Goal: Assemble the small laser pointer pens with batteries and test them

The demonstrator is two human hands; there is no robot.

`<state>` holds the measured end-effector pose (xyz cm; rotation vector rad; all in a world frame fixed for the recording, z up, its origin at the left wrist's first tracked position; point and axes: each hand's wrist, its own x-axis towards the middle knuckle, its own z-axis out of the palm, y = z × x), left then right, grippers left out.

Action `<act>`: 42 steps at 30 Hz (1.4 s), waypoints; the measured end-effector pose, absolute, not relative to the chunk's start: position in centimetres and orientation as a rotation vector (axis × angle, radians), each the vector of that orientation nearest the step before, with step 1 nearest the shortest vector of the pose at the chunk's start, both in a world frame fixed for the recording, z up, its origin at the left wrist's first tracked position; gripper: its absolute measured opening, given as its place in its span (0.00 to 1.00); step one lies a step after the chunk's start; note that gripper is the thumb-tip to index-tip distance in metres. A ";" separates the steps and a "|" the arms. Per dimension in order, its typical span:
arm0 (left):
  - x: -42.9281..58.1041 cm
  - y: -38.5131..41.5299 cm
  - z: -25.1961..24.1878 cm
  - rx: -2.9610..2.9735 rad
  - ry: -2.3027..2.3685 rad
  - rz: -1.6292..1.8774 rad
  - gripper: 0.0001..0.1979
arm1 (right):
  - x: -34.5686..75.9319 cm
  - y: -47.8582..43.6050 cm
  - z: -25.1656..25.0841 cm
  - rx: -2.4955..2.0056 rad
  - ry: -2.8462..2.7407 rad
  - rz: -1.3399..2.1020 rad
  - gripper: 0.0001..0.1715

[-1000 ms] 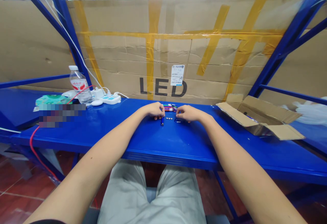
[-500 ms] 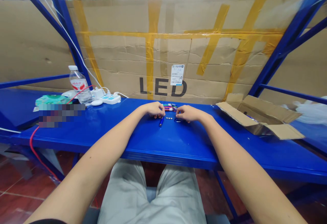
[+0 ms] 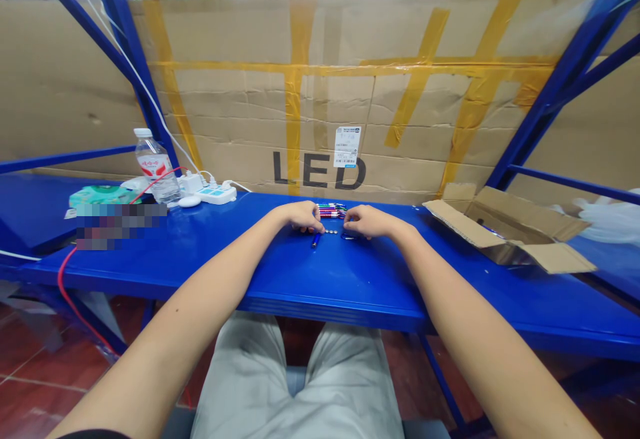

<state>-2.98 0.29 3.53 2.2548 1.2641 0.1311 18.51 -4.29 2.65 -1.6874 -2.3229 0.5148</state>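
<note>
My left hand (image 3: 304, 217) is over the table with its fingers drawn together, the fingertips right at the left end of a short row of small silver discs (image 3: 331, 231). Whatever may be between those fingertips is too small to make out. Under the same hand a dark blue tube (image 3: 316, 241) like a pen barrel lies pointing towards me. On the other side of the discs, my right hand (image 3: 366, 221) has its fingers curled and tips pinched, the contents hidden. A small dark shiny piece (image 3: 347, 236) lies beneath it. Several colourful metallic pens (image 3: 330, 211) lie behind, between both hands.
An open cardboard box (image 3: 505, 225) stands on the blue table (image 3: 330, 285) at the right. At the left are a water bottle (image 3: 157, 169), a white power strip (image 3: 217, 193) and a green packet (image 3: 103, 195). A large cardboard sheet (image 3: 240, 112) closes off the back.
My left fingertips have shifted slightly right and down and now meet the silver discs. The right hand stays nearly where it was.
</note>
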 end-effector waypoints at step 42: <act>-3.9 2.2 2.8 2.379 1.022 0.233 0.08 | 12.4 -6.9 1.5 -1.170 -2.423 0.344 0.10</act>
